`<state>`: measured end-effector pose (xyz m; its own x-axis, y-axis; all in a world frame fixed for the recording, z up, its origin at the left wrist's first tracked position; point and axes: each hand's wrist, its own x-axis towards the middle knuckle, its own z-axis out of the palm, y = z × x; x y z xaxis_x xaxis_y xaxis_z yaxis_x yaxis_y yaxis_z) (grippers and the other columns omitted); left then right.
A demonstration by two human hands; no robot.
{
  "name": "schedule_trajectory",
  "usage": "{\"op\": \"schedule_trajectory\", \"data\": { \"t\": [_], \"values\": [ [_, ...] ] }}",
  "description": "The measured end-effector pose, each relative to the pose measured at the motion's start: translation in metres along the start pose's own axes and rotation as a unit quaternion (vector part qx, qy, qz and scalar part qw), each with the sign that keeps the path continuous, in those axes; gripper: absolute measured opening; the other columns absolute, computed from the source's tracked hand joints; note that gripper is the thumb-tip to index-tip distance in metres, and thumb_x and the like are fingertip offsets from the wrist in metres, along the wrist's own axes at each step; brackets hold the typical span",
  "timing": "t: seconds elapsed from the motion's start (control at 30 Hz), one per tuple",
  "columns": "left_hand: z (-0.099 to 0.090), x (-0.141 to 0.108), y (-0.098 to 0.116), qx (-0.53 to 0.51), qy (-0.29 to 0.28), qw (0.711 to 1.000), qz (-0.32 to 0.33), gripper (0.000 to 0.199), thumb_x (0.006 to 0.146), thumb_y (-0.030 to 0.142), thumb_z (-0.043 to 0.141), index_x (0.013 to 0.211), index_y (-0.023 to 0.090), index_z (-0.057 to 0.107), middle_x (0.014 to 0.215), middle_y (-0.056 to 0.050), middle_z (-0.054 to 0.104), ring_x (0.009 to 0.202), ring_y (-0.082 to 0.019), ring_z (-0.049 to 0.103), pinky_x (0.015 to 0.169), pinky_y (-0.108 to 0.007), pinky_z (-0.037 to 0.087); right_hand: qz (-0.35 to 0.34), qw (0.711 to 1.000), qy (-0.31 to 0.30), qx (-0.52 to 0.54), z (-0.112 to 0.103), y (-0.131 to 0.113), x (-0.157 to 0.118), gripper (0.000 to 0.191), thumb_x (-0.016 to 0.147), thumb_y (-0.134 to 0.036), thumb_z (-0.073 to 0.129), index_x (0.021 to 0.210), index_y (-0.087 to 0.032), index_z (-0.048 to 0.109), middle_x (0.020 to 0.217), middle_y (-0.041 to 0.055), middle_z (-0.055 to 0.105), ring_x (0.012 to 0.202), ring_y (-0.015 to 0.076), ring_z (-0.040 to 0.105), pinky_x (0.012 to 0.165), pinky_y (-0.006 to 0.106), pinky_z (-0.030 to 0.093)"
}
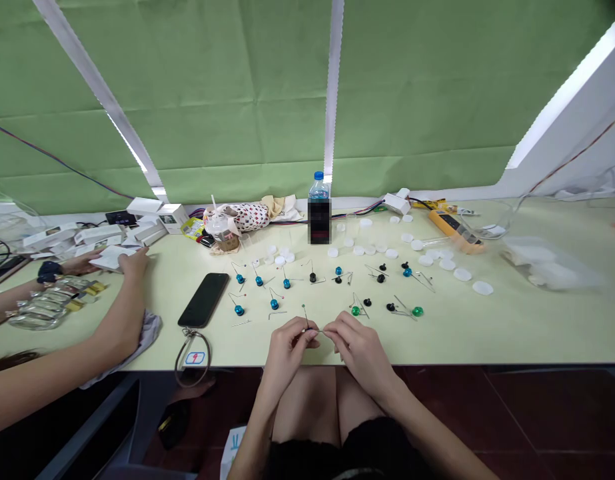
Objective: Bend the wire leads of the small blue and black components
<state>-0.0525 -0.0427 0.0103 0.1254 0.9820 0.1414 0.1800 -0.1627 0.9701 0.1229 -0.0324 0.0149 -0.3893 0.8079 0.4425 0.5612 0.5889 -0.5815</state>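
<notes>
My left hand point(290, 347) is closed in a pinch at the table's front edge, holding a small dark part with a thin metal wire point(304, 316) standing up from it. Close to its right, my right hand point(356, 343) pinches a thin rod point(321, 331) that reaches the left fingertips. Behind both hands lie rows of small assemblies: blue balls point(239, 310) with bent wires on the left, black pieces point(381, 278) in the middle, and green balls point(418, 311) on the right. Several small metal keys lie beside them.
A phone point(204, 300) and a ring with a tag point(194, 358) lie left of my hands. Behind stand a bottle point(319, 220) and white discs point(448, 264). At far left, another person's hands hold a white box point(112, 259).
</notes>
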Motion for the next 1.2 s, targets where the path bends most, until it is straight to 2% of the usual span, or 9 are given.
{"op": "schedule_trajectory", "data": {
  "t": [0.23, 0.4, 0.53, 0.67, 0.73, 0.87, 0.93, 1.07, 1.2],
  "values": [
    [0.000, -0.001, -0.005, -0.155, -0.039, 0.979, -0.124, 0.030, 0.083, 0.042, 0.061, 0.078, 0.013, 0.062, 0.067, -0.001, 0.057, 0.049, -0.015, 0.064, 0.047, -0.024, 0.054, -0.221, 0.969, 0.071, -0.089, 0.008, 0.004, -0.015, 0.030, 0.093, -0.010, 0.045, 0.120, -0.016, 0.058, 0.098, 0.0120, 0.063, 0.092, 0.0212, 0.062, 0.074, 0.032, 0.052],
    [0.006, -0.003, -0.011, -0.146, 0.064, 0.984, -0.078, 0.027, 0.086, 0.040, 0.059, 0.079, 0.014, 0.061, 0.078, -0.002, 0.060, 0.052, -0.012, 0.064, 0.051, -0.024, 0.055, 0.062, 0.971, 0.083, 0.213, 0.010, 0.005, -0.006, 0.036, 0.096, -0.043, 0.044, 0.121, -0.018, 0.053, 0.106, 0.0119, 0.058, 0.073, 0.0151, 0.065, 0.064, 0.030, 0.055],
    [0.007, -0.006, -0.010, -0.008, 0.095, 0.995, 0.027, 0.022, 0.090, 0.031, 0.052, 0.077, 0.016, 0.062, 0.083, -0.005, 0.059, 0.064, -0.014, 0.063, 0.061, -0.026, 0.056, 0.280, 0.832, -0.140, 0.459, 0.016, 0.013, 0.006, 0.069, 0.091, -0.069, 0.016, 0.062, -0.016, 0.050, 0.047, -0.0022, 0.043, 0.034, 0.0055, 0.034, 0.035, 0.019, 0.023],
    [0.003, -0.011, -0.009, 0.112, 0.068, 0.984, 0.120, 0.017, 0.090, 0.022, 0.050, 0.086, 0.019, 0.065, 0.086, -0.007, 0.062, 0.074, -0.016, 0.060, 0.069, -0.027, 0.052, 0.298, 0.715, -0.238, 0.586, 0.017, 0.017, 0.011, 0.052, 0.091, -0.059, 0.042, 0.059, -0.018, 0.040, 0.043, -0.0093, 0.028, 0.037, 0.0035, 0.014, 0.039, 0.019, 0.011],
    [0.001, -0.011, -0.009, 0.114, 0.059, 0.986, 0.110, 0.018, 0.091, 0.023, 0.049, 0.087, 0.019, 0.065, 0.086, -0.007, 0.062, 0.074, -0.016, 0.061, 0.069, -0.027, 0.052, 0.276, 0.750, -0.220, 0.560, 0.017, 0.017, 0.009, 0.043, 0.091, -0.050, 0.049, 0.063, -0.017, 0.045, 0.048, -0.0085, 0.032, 0.040, 0.0041, 0.018, 0.040, 0.019, 0.015],
    [-0.001, -0.008, -0.011, 0.008, 0.024, 1.000, -0.017, 0.024, 0.090, 0.035, 0.051, 0.082, 0.016, 0.064, 0.083, -0.006, 0.060, 0.062, -0.015, 0.064, 0.059, -0.026, 0.056, 0.113, 0.947, -0.076, 0.290, 0.018, 0.012, 0.003, 0.031, 0.094, -0.036, 0.047, 0.078, -0.016, 0.064, 0.070, 0.0023, 0.053, 0.056, 0.0100, 0.044, 0.052, 0.023, 0.038],
    [0.000, -0.006, -0.012, -0.039, 0.011, 0.997, -0.063, 0.027, 0.088, 0.040, 0.054, 0.082, 0.016, 0.064, 0.081, -0.004, 0.060, 0.058, -0.015, 0.065, 0.056, -0.026, 0.057, 0.022, 0.985, 0.005, 0.171, 0.018, 0.011, -0.001, 0.026, 0.095, -0.032, 0.045, 0.094, -0.019, 0.068, 0.090, 0.0077, 0.058, 0.076, 0.0154, 0.055, 0.067, 0.029, 0.047],
    [0.005, -0.003, -0.011, -0.054, 0.066, 0.996, -0.032, 0.026, 0.086, 0.039, 0.056, 0.078, 0.016, 0.063, 0.079, -0.003, 0.059, 0.061, -0.015, 0.064, 0.059, -0.026, 0.058, 0.121, 0.964, 0.030, 0.234, 0.018, 0.011, -0.003, 0.040, 0.092, -0.047, 0.048, 0.118, -0.019, 0.058, 0.099, 0.0094, 0.061, 0.080, 0.0173, 0.063, 0.065, 0.029, 0.051],
    [0.007, -0.006, -0.007, 0.021, 0.089, 0.994, 0.057, 0.021, 0.089, 0.030, 0.052, 0.079, 0.017, 0.065, 0.083, -0.005, 0.061, 0.067, -0.015, 0.062, 0.063, -0.025, 0.055, 0.301, 0.805, -0.182, 0.478, 0.019, 0.016, 0.003, 0.066, 0.092, -0.067, 0.022, 0.065, -0.015, 0.055, 0.047, -0.0013, 0.047, 0.036, 0.0070, 0.038, 0.036, 0.019, 0.022]
  ]
}}
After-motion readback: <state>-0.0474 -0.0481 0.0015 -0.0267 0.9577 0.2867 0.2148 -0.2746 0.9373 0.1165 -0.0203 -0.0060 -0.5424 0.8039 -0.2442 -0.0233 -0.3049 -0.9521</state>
